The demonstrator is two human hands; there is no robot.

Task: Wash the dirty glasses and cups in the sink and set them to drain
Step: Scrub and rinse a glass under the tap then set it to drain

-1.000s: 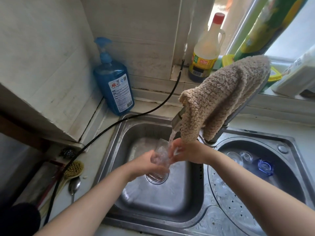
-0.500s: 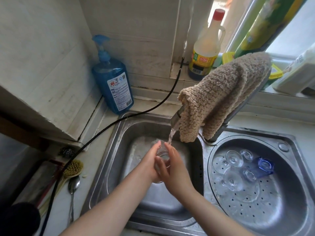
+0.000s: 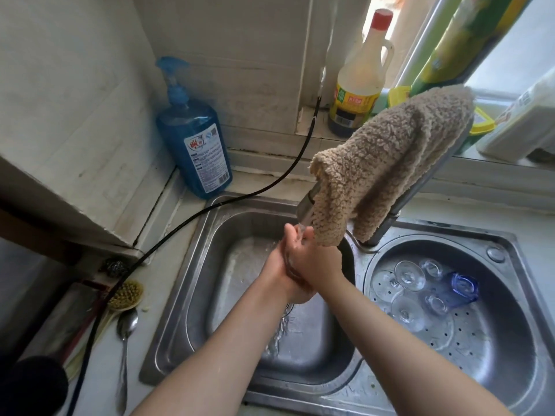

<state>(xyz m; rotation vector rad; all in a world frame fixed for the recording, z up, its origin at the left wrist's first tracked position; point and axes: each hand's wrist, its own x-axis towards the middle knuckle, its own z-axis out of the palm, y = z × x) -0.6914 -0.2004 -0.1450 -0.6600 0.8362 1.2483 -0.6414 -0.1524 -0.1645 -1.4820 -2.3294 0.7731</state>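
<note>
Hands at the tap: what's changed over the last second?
Both hands rose closer to the spout. The left hand and right hand now press together under the stream, and the glass held earlier no longer shows between them. The drained glasses, blue cup and towel stayed put.

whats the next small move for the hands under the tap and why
Probably lift the glass clear of the stream and carry it right to the round perforated basin. Both hands, left hand and right hand, are clasped together under the running faucet, with the glass almost hidden between them. Washed glasses and a blue cup already lie there, with bare space in front.
</note>
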